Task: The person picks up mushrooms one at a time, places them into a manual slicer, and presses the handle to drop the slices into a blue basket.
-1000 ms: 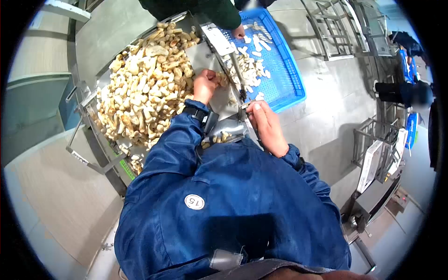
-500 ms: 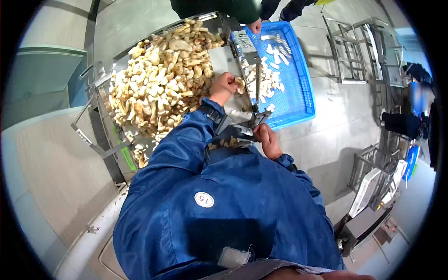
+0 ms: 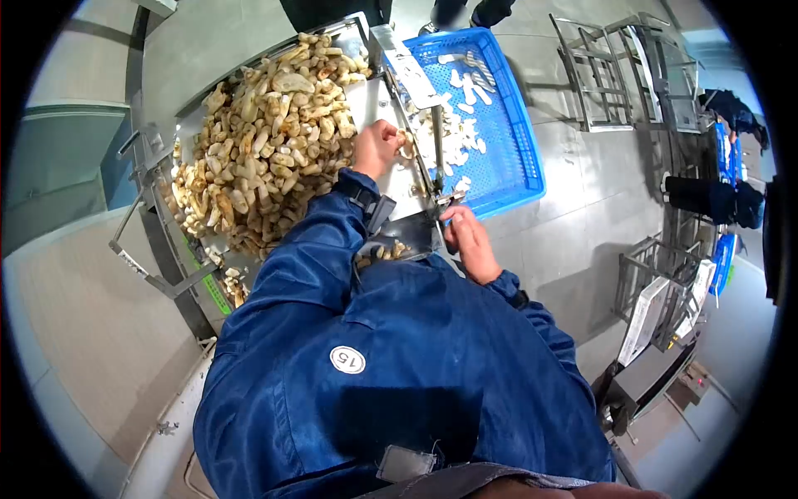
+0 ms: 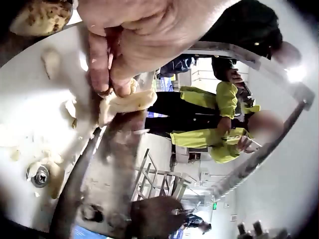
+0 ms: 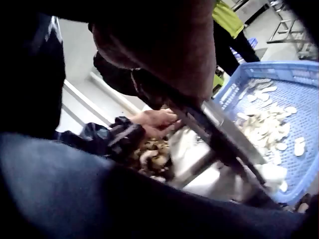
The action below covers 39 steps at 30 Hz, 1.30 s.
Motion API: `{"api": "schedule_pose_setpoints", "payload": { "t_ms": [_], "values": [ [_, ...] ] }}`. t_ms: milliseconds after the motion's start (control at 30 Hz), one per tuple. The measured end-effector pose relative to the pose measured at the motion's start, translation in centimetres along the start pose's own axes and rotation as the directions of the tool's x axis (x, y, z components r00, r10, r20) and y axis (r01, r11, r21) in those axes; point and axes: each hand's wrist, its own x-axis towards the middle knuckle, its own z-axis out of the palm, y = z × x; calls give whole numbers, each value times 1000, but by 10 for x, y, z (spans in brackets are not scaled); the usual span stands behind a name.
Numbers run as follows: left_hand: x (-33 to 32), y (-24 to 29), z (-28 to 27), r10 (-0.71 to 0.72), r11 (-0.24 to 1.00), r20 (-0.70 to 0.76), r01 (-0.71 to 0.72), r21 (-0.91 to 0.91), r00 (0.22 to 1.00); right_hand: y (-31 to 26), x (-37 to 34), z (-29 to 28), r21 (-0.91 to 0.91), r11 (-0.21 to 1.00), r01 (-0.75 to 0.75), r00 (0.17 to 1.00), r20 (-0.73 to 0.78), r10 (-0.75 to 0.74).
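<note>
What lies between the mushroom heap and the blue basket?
Between the mushroom heap and the blue basket, the head view shows a pale board, the left hand pinching a mushroom piece over it, and, nearer the basket, a metal bar.

The left hand (image 3: 378,151) covers part of the pale mushroom piece (image 4: 128,103) at its fingers, so I can't make out its whole shape. The right hand (image 3: 474,246) hides the near end of the long metal blade (image 5: 227,129). Only the outer layer of the heaped, brown-spotted mushrooms (image 3: 266,141) shows; those underneath are buried. The blue plastic basket (image 3: 511,166) has its left side partly blocked by the metalwork along the counter's right edge, and the dark blue coat (image 3: 399,333) hides the counter's near edge. Marks on the white plate (image 3: 411,71) are too small to read. Past the hand, a bystander's head is blurred.
</note>
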Motion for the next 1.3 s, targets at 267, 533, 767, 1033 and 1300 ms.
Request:
{"api": "schedule_pose_setpoints", "payload": {
  "t_ms": [267, 533, 767, 1033, 1300],
  "values": [
    [6, -15, 3, -21, 1000, -28, 21, 9, 999, 14, 4, -4, 59, 996, -64, 997, -39, 67],
    [7, -19, 7, 61, 998, -58, -60, 5, 996, -43, 2, 7, -44, 999, -5, 1000, 4, 5],
    [2, -8, 3, 85, 994, -46, -82, 69, 995, 63, 10, -20, -116, 991, 59, 997, 57, -52],
    [-5, 5, -3, 70, 976, -39, -61, 207, 997, -72, -1, 18, -19, 999, 26, 995, -91, -28],
    [2, 8, -1, 77, 961, -33, -65, 269, 996, -52, -1, 16, -27, 998, -60, 996, -62, 58]
  ]
}}
